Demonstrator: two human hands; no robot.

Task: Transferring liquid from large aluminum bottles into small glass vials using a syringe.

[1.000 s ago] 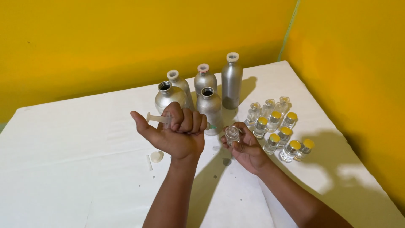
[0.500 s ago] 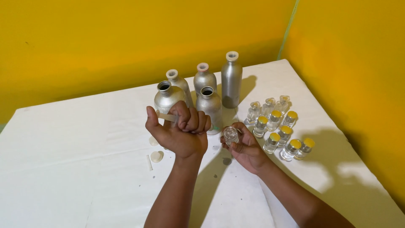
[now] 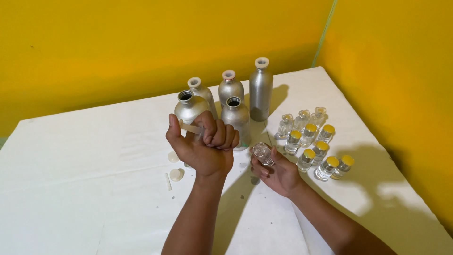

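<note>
The left hand [image 3: 204, 147] has closed its thumb from spread wide down against the syringe [image 3: 190, 127], tightening its grip into a fist.

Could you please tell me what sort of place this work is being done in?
Probably a small improvised filling bench rather than a laboratory: a table under a white cloth in a yellow-walled corner, with silver metal bottles and small clear glass vials with yellow caps.
</note>
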